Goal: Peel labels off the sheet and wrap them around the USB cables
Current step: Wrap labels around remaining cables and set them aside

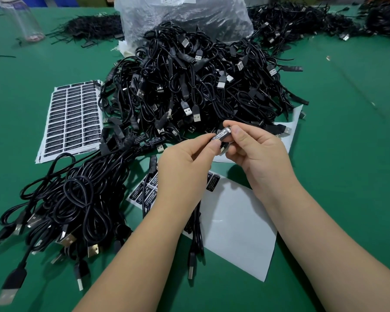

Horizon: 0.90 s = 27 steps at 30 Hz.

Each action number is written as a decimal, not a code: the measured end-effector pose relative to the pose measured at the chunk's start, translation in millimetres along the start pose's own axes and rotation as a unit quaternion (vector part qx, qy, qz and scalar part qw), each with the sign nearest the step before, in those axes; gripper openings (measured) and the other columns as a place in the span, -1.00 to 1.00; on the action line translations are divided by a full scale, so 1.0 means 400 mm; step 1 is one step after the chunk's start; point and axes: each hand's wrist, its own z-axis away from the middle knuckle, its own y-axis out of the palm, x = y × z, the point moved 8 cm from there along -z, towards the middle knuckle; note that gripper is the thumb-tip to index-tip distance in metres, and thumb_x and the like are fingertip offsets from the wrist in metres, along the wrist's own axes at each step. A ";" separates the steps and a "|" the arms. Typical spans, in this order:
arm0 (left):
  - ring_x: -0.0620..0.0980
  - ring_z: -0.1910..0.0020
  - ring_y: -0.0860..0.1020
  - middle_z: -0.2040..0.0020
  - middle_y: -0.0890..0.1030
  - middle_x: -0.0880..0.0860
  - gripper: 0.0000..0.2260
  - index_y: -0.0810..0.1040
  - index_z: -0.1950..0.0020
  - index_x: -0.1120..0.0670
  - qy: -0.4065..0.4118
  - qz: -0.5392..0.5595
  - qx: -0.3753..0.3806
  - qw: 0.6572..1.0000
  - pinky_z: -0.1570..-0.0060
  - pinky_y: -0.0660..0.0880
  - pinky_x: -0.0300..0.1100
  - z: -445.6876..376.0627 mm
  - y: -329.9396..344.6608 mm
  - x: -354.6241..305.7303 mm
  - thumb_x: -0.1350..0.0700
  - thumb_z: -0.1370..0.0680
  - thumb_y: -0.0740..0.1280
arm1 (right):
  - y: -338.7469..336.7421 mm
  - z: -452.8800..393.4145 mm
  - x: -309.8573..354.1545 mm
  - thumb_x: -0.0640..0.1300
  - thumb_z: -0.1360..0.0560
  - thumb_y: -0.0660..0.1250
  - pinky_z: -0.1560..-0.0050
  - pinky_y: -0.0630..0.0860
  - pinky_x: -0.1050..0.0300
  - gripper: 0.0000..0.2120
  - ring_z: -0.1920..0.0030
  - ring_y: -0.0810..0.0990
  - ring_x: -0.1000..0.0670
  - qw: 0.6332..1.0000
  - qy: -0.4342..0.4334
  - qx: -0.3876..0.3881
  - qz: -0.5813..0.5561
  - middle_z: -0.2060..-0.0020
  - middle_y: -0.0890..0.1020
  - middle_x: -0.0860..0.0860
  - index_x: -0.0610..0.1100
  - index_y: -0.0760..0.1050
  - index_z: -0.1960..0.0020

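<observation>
Green table cloth (338,140) lies under heaps of black USB cables (189,82); my left hand (185,163) and right hand (254,149) both pinch one black label (221,135) around a cable above the near-empty sheet (236,224); a full label sheet (72,115) lies at left

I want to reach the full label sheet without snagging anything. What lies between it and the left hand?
In the head view, a bundle of black cables lies between the full label sheet and the left hand.
</observation>
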 end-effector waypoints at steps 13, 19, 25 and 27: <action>-0.07 0.38 0.53 0.39 0.61 -0.03 -0.66 0.58 0.32 0.06 -0.006 -0.208 0.084 0.974 0.27 0.49 -0.13 0.003 0.019 -0.013 0.01 -0.61 0.23 | -0.019 0.016 0.018 -0.22 -0.55 0.28 0.30 0.52 0.25 -0.85 0.41 0.51 0.12 0.996 -0.013 -0.082 0.023 0.40 0.59 0.08 -0.05 0.61 0.09; -0.01 0.37 0.32 0.43 0.32 -0.04 -0.59 0.22 0.40 0.02 0.060 -0.429 0.142 0.890 0.37 0.18 -0.12 0.032 0.037 -0.099 -0.03 -0.63 0.14 | 0.006 0.014 0.016 -0.18 -0.51 0.37 0.32 0.55 0.21 -0.92 0.43 0.54 0.02 0.997 -0.024 -0.027 0.075 0.37 0.60 -0.02 -0.10 0.59 0.01; -0.11 0.61 0.34 0.51 0.41 0.01 -0.63 0.50 0.34 0.11 0.029 -0.460 0.069 0.885 0.62 0.25 -0.27 0.007 -0.136 -0.175 -0.01 -0.61 0.20 | 0.055 0.027 -0.007 -0.14 -0.61 0.21 0.36 0.51 0.24 -0.85 0.44 0.53 0.07 0.993 -0.003 0.065 0.100 0.35 0.64 0.01 -0.01 0.55 -0.04; -0.13 0.58 0.42 0.48 0.50 0.03 -0.68 0.62 0.18 0.12 0.008 -0.518 0.028 0.855 0.60 0.37 -0.32 -0.028 -0.227 -0.180 -0.03 -0.61 0.20 | 0.059 0.029 -0.009 -0.10 -0.60 0.22 0.36 0.50 0.23 -0.86 0.44 0.53 0.06 0.987 -0.001 0.074 0.140 0.35 0.65 0.01 0.01 0.56 -0.02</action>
